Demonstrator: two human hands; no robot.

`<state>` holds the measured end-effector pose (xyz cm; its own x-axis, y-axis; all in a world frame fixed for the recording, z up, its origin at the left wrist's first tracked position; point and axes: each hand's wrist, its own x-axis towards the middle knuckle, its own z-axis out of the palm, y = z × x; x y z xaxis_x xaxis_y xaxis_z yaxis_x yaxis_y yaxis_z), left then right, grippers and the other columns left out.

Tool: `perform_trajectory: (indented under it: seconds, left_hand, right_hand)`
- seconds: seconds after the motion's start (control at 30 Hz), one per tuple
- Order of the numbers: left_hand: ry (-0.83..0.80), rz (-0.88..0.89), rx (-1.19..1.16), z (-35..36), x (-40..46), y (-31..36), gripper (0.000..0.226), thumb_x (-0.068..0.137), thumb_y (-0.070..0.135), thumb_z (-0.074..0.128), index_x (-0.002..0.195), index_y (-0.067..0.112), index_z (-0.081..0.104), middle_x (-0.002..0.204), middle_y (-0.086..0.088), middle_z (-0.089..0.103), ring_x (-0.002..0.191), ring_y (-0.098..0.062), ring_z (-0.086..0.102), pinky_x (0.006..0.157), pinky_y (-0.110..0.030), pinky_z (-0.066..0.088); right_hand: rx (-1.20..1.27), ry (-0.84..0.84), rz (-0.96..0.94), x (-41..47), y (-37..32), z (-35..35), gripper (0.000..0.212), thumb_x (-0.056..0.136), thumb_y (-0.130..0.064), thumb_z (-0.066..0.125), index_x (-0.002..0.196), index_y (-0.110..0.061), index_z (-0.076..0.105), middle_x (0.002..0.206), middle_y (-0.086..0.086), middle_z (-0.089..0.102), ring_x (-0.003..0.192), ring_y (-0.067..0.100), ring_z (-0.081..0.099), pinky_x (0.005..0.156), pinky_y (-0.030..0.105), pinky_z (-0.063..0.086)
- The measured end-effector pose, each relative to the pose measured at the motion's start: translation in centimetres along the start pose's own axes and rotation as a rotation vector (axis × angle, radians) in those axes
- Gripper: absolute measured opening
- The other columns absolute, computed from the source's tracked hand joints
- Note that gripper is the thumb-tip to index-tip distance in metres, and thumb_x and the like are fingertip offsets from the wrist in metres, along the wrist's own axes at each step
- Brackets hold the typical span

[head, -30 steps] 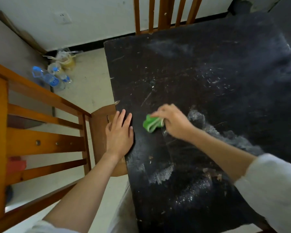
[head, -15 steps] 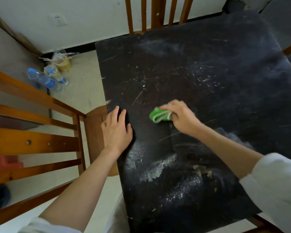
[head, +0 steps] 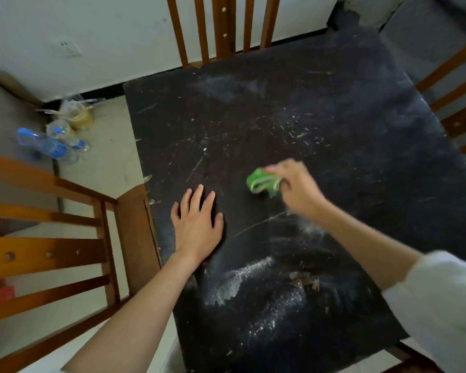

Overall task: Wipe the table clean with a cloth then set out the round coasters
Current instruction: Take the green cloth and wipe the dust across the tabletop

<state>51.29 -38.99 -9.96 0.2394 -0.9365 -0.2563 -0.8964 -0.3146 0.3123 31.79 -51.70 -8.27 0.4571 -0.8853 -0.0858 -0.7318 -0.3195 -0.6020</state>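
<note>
Your right hand (head: 296, 188) pinches the bunched green cloth (head: 261, 181) in curled fingers, pressing it to the middle of the dark surface (head: 347, 109). Your left hand (head: 197, 224) lies flat near the left edge, fingers spread, holding nothing. White powder (head: 242, 278) and crumbs (head: 307, 282) lie on the near side. Risk: a cloth bunched this small likely smears or skips the residue, or pushes it off the edge onto the floor. No coasters are visible.

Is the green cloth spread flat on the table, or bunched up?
Bunched up. The green cloth shows folded layers at its edge, and the right hand grips it against the black table.
</note>
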Motion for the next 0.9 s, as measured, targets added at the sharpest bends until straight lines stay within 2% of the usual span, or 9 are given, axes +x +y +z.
perform_trajectory:
  seconds: [0.1, 0.2, 0.27, 0.37, 0.43, 0.57, 0.67, 0.77, 0.9]
  left_hand:
    - [0.026, -0.012, 0.004, 0.5, -0.1, -0.1, 0.053, 0.093, 0.037, 0.045, 0.143, 0.023, 0.035, 0.156, -0.001, 0.02, 0.145, -0.022, 0.008, 0.115, -0.046, 0.004]
    - [0.023, -0.007, 0.033, 0.6, 0.0, -0.3, 0.053, 0.093, 0.039, 0.044, 0.144, 0.025, 0.034, 0.156, 0.0, 0.019, 0.145, -0.021, 0.008, 0.115, -0.045, 0.004]
    - [0.031, -0.013, 0.04, 0.7, 0.0, -0.4, 0.053, 0.093, 0.039, 0.045, 0.143, 0.025, 0.034, 0.156, 0.0, 0.02, 0.145, -0.021, 0.008, 0.115, -0.046, 0.006]
    - [0.025, -0.026, 0.026, 0.7, 0.0, -0.1, 0.053, 0.092, 0.038, 0.045, 0.143, 0.024, 0.035, 0.156, 0.0, 0.019, 0.145, -0.022, 0.007, 0.115, -0.046, 0.005]
    - [0.02, -0.039, 0.017, 0.6, 0.1, 0.1, 0.053, 0.092, 0.037, 0.046, 0.142, 0.023, 0.035, 0.156, -0.001, 0.019, 0.145, -0.022, 0.006, 0.115, -0.046, 0.004]
    - [0.016, -0.036, 0.029, 0.5, 0.1, 0.2, 0.053, 0.093, 0.037, 0.046, 0.142, 0.023, 0.035, 0.156, -0.001, 0.019, 0.145, -0.022, 0.006, 0.115, -0.047, 0.004]
    - [0.009, -0.043, 0.033, 0.3, 0.1, 0.2, 0.052, 0.093, 0.038, 0.046, 0.142, 0.024, 0.034, 0.156, -0.001, 0.019, 0.145, -0.022, 0.006, 0.115, -0.046, 0.005]
    - [-0.007, -0.048, 0.021, 0.0, 0.2, 0.3, 0.05, 0.094, 0.037, 0.043, 0.142, 0.025, 0.034, 0.156, 0.0, 0.019, 0.145, -0.021, 0.005, 0.115, -0.046, 0.005]
    - [-0.026, -0.05, 0.019, -0.3, 0.2, 0.5, 0.05, 0.095, 0.036, 0.042, 0.143, 0.025, 0.033, 0.156, 0.0, 0.018, 0.145, -0.021, 0.005, 0.116, -0.047, 0.007]
  right_hand:
    - [-0.037, 0.118, 0.242, 4.4, 3.0, -0.5, 0.049, 0.083, 0.004, 0.04, 0.121, -0.02, 0.061, 0.115, 0.015, 0.057, 0.108, 0.033, 0.049, 0.096, 0.043, 0.042]
    - [-0.144, 0.056, 0.201, 2.1, 2.5, 0.8, 0.051, 0.081, 0.008, 0.041, 0.122, -0.016, 0.06, 0.115, 0.017, 0.055, 0.104, 0.037, 0.048, 0.094, 0.043, 0.041]
    - [-0.066, -0.14, 0.057, -3.0, 0.5, 1.9, 0.05, 0.08, 0.01, 0.04, 0.119, -0.014, 0.061, 0.108, 0.012, 0.055, 0.099, 0.032, 0.049, 0.087, 0.039, 0.043]
    - [0.112, -0.471, -0.041, -10.7, -2.0, 1.8, 0.049, 0.087, 0.009, 0.038, 0.121, -0.018, 0.059, 0.104, -0.004, 0.048, 0.099, 0.016, 0.044, 0.082, 0.023, 0.039]
    - [0.172, -0.379, 0.024, -10.2, -1.7, 0.7, 0.047, 0.087, 0.011, 0.038, 0.12, -0.015, 0.06, 0.107, 0.001, 0.052, 0.103, 0.018, 0.046, 0.085, 0.024, 0.039]
    - [0.143, 0.078, 0.144, -2.3, 2.4, -1.3, 0.044, 0.083, 0.013, 0.042, 0.116, -0.006, 0.062, 0.111, 0.012, 0.058, 0.106, 0.027, 0.052, 0.099, 0.041, 0.04]
    - [0.052, 0.154, 0.366, -0.3, 4.3, -1.4, 0.047, 0.086, 0.009, 0.038, 0.125, -0.009, 0.056, 0.12, 0.018, 0.051, 0.112, 0.035, 0.045, 0.1, 0.037, 0.037]
    - [-0.044, 0.062, 0.205, -3.9, 3.0, 0.8, 0.046, 0.084, 0.01, 0.041, 0.122, -0.01, 0.058, 0.111, 0.018, 0.055, 0.102, 0.035, 0.051, 0.089, 0.038, 0.043]
    - [0.173, -0.501, 0.015, -10.8, -0.3, 1.0, 0.043, 0.089, 0.009, 0.042, 0.121, -0.016, 0.057, 0.099, -0.008, 0.052, 0.093, 0.01, 0.05, 0.08, 0.016, 0.044]
